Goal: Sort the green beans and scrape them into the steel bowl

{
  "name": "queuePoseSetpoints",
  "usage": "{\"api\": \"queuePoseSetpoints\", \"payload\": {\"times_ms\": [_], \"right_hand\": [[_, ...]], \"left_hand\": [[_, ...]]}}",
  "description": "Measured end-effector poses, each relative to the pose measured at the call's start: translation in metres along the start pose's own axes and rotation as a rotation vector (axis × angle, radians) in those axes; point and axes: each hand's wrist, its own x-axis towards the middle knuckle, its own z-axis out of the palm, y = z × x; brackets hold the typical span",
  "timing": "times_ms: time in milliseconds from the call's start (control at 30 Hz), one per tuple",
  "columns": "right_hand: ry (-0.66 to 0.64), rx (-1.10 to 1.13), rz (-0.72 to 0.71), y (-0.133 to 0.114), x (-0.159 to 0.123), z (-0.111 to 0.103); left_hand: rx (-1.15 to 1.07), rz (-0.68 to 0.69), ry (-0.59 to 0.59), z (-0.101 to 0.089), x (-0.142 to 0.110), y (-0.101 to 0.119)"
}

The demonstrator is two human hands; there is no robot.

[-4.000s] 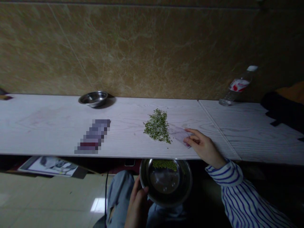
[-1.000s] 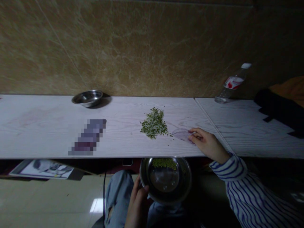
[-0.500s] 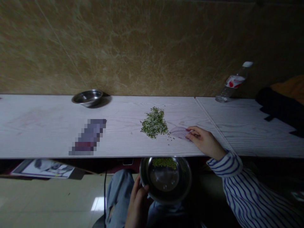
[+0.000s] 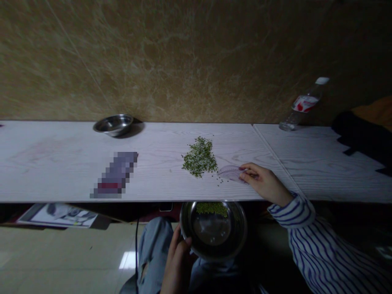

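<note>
Green grains (image 4: 200, 158) lie piled; the red-marked bottle label (image 4: 305, 103) is illegible.

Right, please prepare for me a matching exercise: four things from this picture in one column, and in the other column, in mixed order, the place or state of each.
Things
1. large bowl
2. small bowl
3. bottle
4. clear plastic piece

Places and states
A. topped with a white cap
B. pinched in the fingers of the right hand
C. below the table edge, left hand at its rim
D. on the table, left of the green grains

Right pairs: 1-C, 2-D, 3-A, 4-B
</note>
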Motion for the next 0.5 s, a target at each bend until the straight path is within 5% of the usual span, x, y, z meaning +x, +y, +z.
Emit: {"api": "queuePoseSetpoints", "payload": {"times_ms": [500], "right_hand": [[0.014,-0.023,-0.012,0.004,0.0,-0.002]], "left_hand": [[0.037,-0.007,-0.022,0.0,0.002,0.003]]}}
